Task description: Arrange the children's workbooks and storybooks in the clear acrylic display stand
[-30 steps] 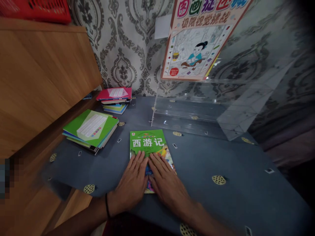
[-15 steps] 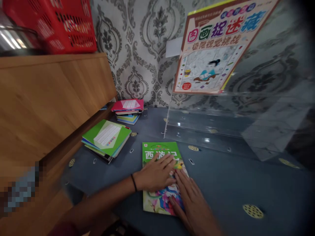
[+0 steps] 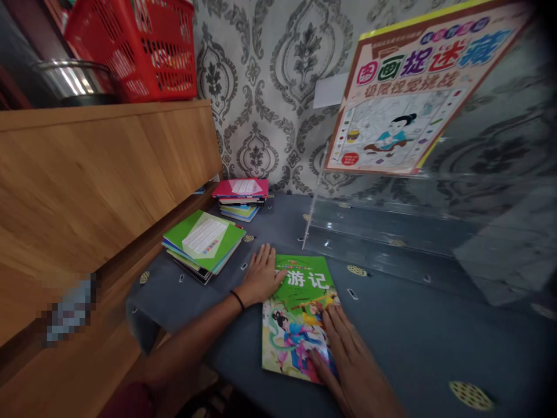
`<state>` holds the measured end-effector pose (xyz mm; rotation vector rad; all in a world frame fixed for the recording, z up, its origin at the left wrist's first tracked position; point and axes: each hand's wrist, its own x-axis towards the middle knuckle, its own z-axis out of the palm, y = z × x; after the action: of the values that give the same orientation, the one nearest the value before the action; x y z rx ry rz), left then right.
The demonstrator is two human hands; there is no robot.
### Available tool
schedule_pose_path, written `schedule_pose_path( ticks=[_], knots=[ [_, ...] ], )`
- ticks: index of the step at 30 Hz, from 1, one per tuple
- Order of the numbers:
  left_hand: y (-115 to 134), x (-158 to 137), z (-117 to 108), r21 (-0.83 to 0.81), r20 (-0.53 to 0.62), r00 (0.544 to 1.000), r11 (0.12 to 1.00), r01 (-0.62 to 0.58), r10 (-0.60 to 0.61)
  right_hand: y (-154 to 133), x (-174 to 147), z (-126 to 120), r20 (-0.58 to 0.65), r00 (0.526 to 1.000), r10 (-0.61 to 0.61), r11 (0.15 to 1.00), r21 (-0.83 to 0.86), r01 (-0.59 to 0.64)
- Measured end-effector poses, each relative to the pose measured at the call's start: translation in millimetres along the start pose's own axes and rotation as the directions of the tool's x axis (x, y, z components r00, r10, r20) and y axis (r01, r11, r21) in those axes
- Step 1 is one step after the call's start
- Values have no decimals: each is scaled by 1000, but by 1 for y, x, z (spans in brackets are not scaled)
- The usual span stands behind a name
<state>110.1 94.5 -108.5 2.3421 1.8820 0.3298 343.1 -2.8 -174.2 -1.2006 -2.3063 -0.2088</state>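
Observation:
A green picture book [image 3: 300,316] with white Chinese characters lies flat on the blue-grey table cover [image 3: 391,325]. My left hand [image 3: 260,277], a black band at its wrist, rests with fingers spread on the book's upper left corner and the cover beside it. Pressing flat on the book's lower right part is my right hand [image 3: 348,354]. Neither hand grips anything.
A green-topped stack of books [image 3: 203,244] and a pink-topped stack [image 3: 241,197] lie at the left rear. A clear acrylic stand [image 3: 391,232] holds a large picture book [image 3: 404,93]. A wooden cabinet [image 3: 87,186] at left carries a red basket [image 3: 139,40] and a metal pot [image 3: 73,81].
My left hand has slid from the book's middle out to its upper left corner. My right hand has drawn toward the lower right. The view has tilted up and left.

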Motion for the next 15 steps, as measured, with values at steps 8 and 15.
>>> schedule_pose_path(
  ticks=[8, 15],
  knots=[
    [6, -39, 14, -21, -82, 997, 1000, -11, 9, 4, 36, -20, 213, 970, -117, 992, 69, 104],
    [3, -39, 15, 3, -100, 995, 1000, -21, 21, 18, 116, -4, 337, 941, 13, 998, 53, -33]
  ],
)
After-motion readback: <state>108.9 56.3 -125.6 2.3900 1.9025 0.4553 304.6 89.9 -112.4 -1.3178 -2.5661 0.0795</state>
